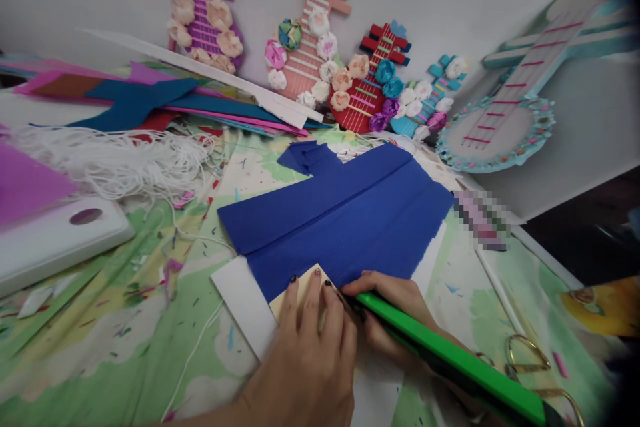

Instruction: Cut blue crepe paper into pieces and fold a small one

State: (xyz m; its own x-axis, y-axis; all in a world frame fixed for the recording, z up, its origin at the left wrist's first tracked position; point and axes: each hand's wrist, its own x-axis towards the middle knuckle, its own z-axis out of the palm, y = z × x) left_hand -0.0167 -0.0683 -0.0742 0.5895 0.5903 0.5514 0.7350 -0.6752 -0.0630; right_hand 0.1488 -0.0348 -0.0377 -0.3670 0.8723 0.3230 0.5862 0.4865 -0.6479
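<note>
A creased sheet of dark blue paper (350, 213) lies at the middle of the table, with a ragged edge at its lower right. On its near edge sits a small cream card (316, 275). My left hand (315, 353) presses this card down, fingers stretched out and lying flat on it. In my right hand (400, 303) is a long green box cutter (450, 347), its front end close to the card's right edge. The blade is hidden by my fingers. White card (245, 300) shows under the blue paper.
Decorated paper guitars (320, 33) lean against the wall at the back. White string (120, 157) and a white box-like object (65, 240) are at left, beyond them coloured sheets (135, 100). Gold-handled scissors (527, 353) lie at right.
</note>
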